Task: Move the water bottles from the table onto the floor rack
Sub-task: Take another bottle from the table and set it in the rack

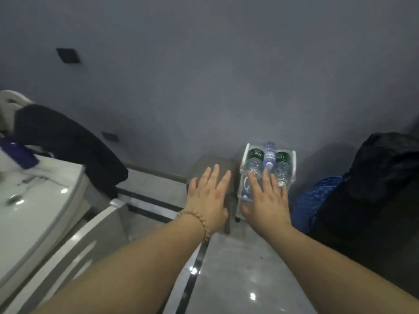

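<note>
A clear acrylic floor rack (294, 164) stands against the grey wall and holds several water bottles lying on their sides. Two green-labelled bottles (283, 163) flank a blue-labelled bottle (269, 155) stacked on top between them. My right hand (265, 198) is spread flat in front of the rack, fingers straight, covering the rack's lower front and holding nothing. My left hand (208, 193), with a bead bracelet on its wrist, is spread flat over a small grey stool (215, 163) left of the rack. Whether either hand touches anything is unclear.
A white glossy table (43, 189) with a purple object (19, 152) sits at the left. Behind it is a chair draped in dark cloth (68, 141). A dark bag and a blue patterned fabric (322, 196) lie on the right. Grey tiled floor (238, 268) lies below.
</note>
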Demonstrator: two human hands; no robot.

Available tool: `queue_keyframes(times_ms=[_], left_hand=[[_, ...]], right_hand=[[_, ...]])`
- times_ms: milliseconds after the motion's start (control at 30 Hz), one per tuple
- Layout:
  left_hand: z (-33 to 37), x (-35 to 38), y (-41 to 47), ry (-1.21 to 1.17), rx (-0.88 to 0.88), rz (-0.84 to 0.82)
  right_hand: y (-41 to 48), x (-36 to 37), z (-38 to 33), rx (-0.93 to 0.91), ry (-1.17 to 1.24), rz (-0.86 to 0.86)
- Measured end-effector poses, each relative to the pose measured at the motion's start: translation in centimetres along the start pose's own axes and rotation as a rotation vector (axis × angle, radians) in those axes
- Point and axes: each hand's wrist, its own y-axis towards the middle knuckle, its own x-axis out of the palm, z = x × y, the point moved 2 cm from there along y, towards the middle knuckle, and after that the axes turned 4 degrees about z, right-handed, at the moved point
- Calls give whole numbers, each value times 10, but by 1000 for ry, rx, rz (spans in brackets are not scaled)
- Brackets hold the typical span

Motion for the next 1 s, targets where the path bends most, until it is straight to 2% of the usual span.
queue_keyframes(times_ms=[133,333,533,767,1000], left_hand=[[-23,-21,-46,80,-68,67],[-84,-44,-106,153,-388,132],[-140,-80,-181,185,-599,174],[-219,-132,-278,169,-667,149],[-360,-172,-432,98,-700,141]], right_hand=[[-16,-16,-54,-150,62,53],[-36,-14,-133,-337,224,60],[-75,-19,-212,-513,301,52],[-124,-29,-325,-645,360,38],[-228,-6,-511,-623,426,-12]])
